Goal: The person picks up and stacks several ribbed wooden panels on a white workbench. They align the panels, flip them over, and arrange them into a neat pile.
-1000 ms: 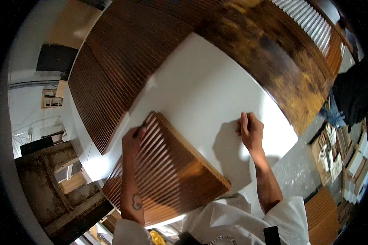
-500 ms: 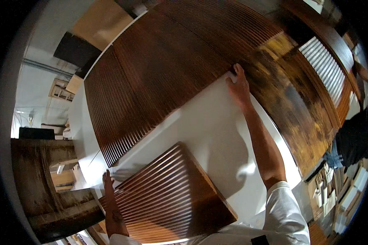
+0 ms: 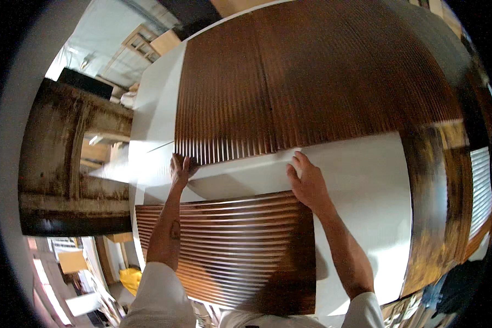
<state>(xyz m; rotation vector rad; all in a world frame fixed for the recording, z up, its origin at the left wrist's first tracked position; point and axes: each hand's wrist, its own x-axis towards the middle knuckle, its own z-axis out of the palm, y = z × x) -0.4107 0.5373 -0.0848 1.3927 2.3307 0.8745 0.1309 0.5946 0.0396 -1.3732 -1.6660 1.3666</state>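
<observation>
A large dark-brown wood panel [image 3: 317,71] with fine ribs lies across the far part of a white tabletop [image 3: 361,180]. At its near left corner is my left hand [image 3: 181,170], with fingers bent around the corner and edge; the fingertips are partly hidden. Further right along the same edge, my right hand [image 3: 309,180] reaches forward, open, thumb apart, fingertips at or just short of the edge. Closer to me, under my left forearm, lies a smaller brown ribbed panel [image 3: 246,246] with glossy ridges.
A mottled brown wood piece [image 3: 429,208] stands along the table's right side, with a pale corrugated panel [image 3: 480,191] beyond it. On the left is a dark wooden frame [image 3: 54,158]. A person in dark clothing [image 3: 462,290] is at the lower right. A yellow item [image 3: 130,280] lies lower left.
My view has turned, so the large panel's near edge now runs nearly level. My right hand has shifted left along that edge, away from the mottled piece. My left hand has come onto the corner.
</observation>
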